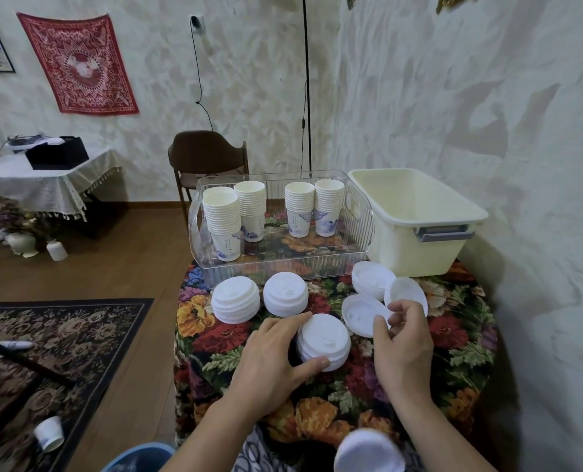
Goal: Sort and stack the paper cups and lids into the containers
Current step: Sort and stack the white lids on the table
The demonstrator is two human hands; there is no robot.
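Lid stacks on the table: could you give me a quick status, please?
Left hand grips the near lid stack. Right hand pinches a loose lid. Cup stacks sit in the clear bin; cream tub looks empty. Nothing in the way.

You are sitting in a lived-in home room: a red patterned cloth (79,64) is hanging on the textured wall, a floral rug (62,338) is covering the wooden floor, and a lace-draped side table (44,185) and wooden chair (208,155) are standing beyond your flower-clothed desk (453,335).
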